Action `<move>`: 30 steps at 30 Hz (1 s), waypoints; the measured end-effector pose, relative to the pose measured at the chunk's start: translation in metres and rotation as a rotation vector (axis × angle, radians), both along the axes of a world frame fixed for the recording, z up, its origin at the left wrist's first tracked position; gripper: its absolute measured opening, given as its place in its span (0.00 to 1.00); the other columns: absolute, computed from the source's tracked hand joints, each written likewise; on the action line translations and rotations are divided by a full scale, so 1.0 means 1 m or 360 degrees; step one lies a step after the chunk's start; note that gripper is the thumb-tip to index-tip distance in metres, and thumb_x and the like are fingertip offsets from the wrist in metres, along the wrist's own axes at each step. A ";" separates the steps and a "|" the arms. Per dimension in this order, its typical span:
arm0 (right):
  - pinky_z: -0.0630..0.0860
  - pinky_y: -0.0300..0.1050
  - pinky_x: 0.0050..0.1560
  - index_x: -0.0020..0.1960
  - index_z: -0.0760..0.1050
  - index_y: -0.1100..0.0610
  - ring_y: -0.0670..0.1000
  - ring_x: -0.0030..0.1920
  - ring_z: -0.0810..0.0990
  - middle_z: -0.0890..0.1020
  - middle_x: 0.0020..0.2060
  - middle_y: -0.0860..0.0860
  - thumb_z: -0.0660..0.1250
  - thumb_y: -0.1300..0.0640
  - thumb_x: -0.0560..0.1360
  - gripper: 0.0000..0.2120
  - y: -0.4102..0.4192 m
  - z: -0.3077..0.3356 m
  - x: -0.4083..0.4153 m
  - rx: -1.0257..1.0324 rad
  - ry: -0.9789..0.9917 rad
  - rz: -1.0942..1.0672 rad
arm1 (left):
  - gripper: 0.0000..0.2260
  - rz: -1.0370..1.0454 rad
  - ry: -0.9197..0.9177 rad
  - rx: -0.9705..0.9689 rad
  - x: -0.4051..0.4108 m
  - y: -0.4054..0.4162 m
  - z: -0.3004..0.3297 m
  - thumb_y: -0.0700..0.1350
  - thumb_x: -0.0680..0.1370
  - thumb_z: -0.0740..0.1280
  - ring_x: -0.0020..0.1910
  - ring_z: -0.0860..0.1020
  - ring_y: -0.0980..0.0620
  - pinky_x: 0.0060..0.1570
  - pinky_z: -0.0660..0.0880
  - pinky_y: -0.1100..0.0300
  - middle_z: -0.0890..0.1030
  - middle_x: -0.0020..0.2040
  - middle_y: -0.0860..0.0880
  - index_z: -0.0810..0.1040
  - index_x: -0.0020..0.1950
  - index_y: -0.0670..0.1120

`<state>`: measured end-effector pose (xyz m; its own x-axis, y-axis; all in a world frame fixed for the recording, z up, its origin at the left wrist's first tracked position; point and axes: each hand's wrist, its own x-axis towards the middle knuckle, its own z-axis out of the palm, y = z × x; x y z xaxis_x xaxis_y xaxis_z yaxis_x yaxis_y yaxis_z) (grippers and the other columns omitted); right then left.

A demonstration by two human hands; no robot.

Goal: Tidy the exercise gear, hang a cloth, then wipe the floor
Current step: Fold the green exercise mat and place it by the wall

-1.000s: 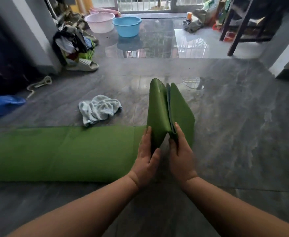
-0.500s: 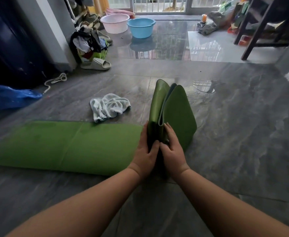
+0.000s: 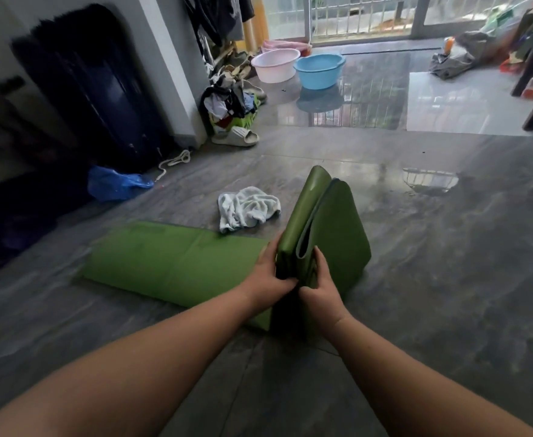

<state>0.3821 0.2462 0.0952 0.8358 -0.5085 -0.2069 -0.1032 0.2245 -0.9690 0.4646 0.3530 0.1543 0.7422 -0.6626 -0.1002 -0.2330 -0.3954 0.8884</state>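
Less green mat (image 3: 177, 263) lies flat; left hand (image 3: 270, 275), right hand (image 3: 320, 288) clamp its folds.

The green exercise mat (image 3: 177, 263) under my hands looks like soft foam or rubber, matt on its flat stretch, with a faint sheen on the folded part standing upright at the right. Just beyond it, the pale cloth (image 3: 248, 208) is looped terry towelling, rumpled and dull. The floor (image 3: 432, 279) is polished grey stone-look tile, glossy enough to mirror the window bars far off. The pink basin (image 3: 275, 65) and the blue basin (image 3: 319, 70) at the far side are smooth plastic. At the left, the blue bag (image 3: 117, 184) is thin, crinkled, shiny plastic. The beige slipper (image 3: 236, 137) looks like matt moulded foam.
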 end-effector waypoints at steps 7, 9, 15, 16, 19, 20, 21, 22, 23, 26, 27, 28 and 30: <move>0.69 0.60 0.69 0.73 0.61 0.40 0.52 0.69 0.72 0.72 0.70 0.51 0.66 0.55 0.58 0.44 0.020 -0.019 0.025 -0.0114 0.0000 -0.0101 | 0.39 -0.0080 -0.0032 -0.0027 0.023 0.016 -0.006 0.55 0.64 0.74 0.66 0.72 0.49 0.65 0.73 0.49 0.66 0.71 0.47 0.56 0.67 0.73; 0.68 0.60 0.70 0.75 0.59 0.38 0.50 0.71 0.70 0.71 0.71 0.49 0.65 0.55 0.60 0.44 0.032 -0.025 0.032 -0.0255 0.0030 -0.0176 | 0.39 -0.0145 -0.0023 -0.0070 0.034 0.024 -0.020 0.49 0.68 0.75 0.65 0.73 0.50 0.64 0.74 0.50 0.66 0.70 0.48 0.55 0.68 0.71; 0.71 0.58 0.68 0.75 0.61 0.44 0.50 0.68 0.73 0.74 0.68 0.51 0.70 0.58 0.67 0.39 0.064 -0.020 0.056 -0.0496 0.0159 -0.0358 | 0.38 -0.0472 0.0073 -0.0258 0.096 0.049 -0.045 0.44 0.72 0.75 0.61 0.75 0.55 0.57 0.78 0.55 0.70 0.67 0.49 0.58 0.72 0.66; 0.74 0.53 0.66 0.75 0.62 0.47 0.47 0.65 0.76 0.77 0.65 0.50 0.70 0.59 0.68 0.38 0.071 -0.016 0.063 -0.0483 0.0173 -0.0412 | 0.37 -0.0527 0.0113 -0.0274 0.105 0.054 -0.045 0.44 0.72 0.75 0.60 0.76 0.56 0.56 0.79 0.57 0.70 0.66 0.49 0.58 0.72 0.65; 0.77 0.49 0.62 0.75 0.63 0.48 0.40 0.57 0.80 0.80 0.58 0.44 0.68 0.56 0.69 0.36 0.093 -0.001 0.088 -0.0464 0.0250 -0.0550 | 0.36 -0.0644 0.0339 -0.0362 0.133 0.064 -0.042 0.45 0.72 0.75 0.59 0.78 0.53 0.54 0.80 0.56 0.72 0.64 0.48 0.58 0.73 0.61; 0.77 0.51 0.63 0.75 0.63 0.46 0.41 0.57 0.80 0.81 0.58 0.45 0.68 0.53 0.69 0.35 0.101 0.004 0.097 -0.0472 0.0303 -0.0573 | 0.36 -0.0668 0.0427 -0.0386 0.142 0.068 -0.040 0.46 0.72 0.75 0.58 0.78 0.51 0.53 0.80 0.54 0.73 0.63 0.47 0.58 0.72 0.59; 0.76 0.53 0.63 0.75 0.63 0.44 0.43 0.59 0.79 0.80 0.60 0.46 0.68 0.50 0.69 0.36 0.109 0.007 0.105 -0.0483 0.0359 -0.0587 | 0.35 -0.0675 0.0517 -0.0389 0.151 0.072 -0.037 0.48 0.71 0.74 0.58 0.78 0.50 0.53 0.81 0.52 0.73 0.63 0.46 0.58 0.71 0.58; 0.76 0.53 0.64 0.75 0.62 0.42 0.45 0.61 0.78 0.79 0.63 0.47 0.68 0.47 0.68 0.37 0.116 0.011 0.113 -0.0491 0.0416 -0.0594 | 0.34 -0.0676 0.0623 -0.0381 0.160 0.078 -0.034 0.49 0.71 0.74 0.58 0.79 0.48 0.52 0.81 0.51 0.73 0.63 0.46 0.58 0.71 0.57; 0.74 0.51 0.66 0.76 0.60 0.40 0.46 0.64 0.76 0.77 0.66 0.48 0.67 0.46 0.67 0.38 0.123 0.012 0.120 -0.0502 0.0467 -0.0596 | 0.33 -0.0671 0.0728 -0.0373 0.168 0.085 -0.030 0.50 0.72 0.73 0.58 0.79 0.47 0.52 0.81 0.52 0.73 0.63 0.45 0.58 0.70 0.55; 0.66 0.55 0.73 0.75 0.54 0.31 0.48 0.74 0.65 0.66 0.75 0.48 0.67 0.52 0.68 0.41 0.140 0.004 0.138 -0.0687 0.0538 -0.0540 | 0.25 -0.0701 0.0819 -0.0302 0.192 0.110 -0.020 0.53 0.79 0.65 0.56 0.79 0.54 0.51 0.81 0.53 0.74 0.64 0.45 0.56 0.70 0.54; 0.63 0.57 0.74 0.74 0.53 0.29 0.48 0.76 0.62 0.64 0.76 0.48 0.66 0.55 0.67 0.42 0.145 -0.002 0.143 -0.0795 0.0574 -0.0529 | 0.24 -0.0710 0.0821 -0.0241 0.200 0.119 -0.019 0.56 0.78 0.62 0.55 0.79 0.56 0.53 0.80 0.50 0.74 0.64 0.46 0.55 0.69 0.55; 0.61 0.58 0.75 0.74 0.52 0.29 0.48 0.76 0.60 0.64 0.76 0.49 0.64 0.57 0.67 0.43 0.152 -0.009 0.147 -0.0924 0.0607 -0.0528 | 0.24 -0.0702 0.0798 -0.0188 0.208 0.128 -0.022 0.59 0.77 0.60 0.55 0.78 0.57 0.55 0.79 0.47 0.75 0.64 0.47 0.56 0.69 0.55; 0.58 0.55 0.76 0.76 0.53 0.36 0.48 0.77 0.59 0.63 0.76 0.49 0.61 0.53 0.67 0.41 0.167 -0.023 0.157 -0.1175 0.0634 -0.0509 | 0.23 -0.0610 0.0665 -0.0162 0.226 0.147 -0.030 0.63 0.78 0.58 0.57 0.79 0.54 0.56 0.78 0.44 0.76 0.63 0.48 0.59 0.69 0.55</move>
<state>0.5386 0.4132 0.0721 0.5673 -0.8232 0.0207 -0.5018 -0.3656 -0.7839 0.6902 0.5002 0.1243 0.3585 -0.8981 -0.2549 0.0362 -0.2594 0.9651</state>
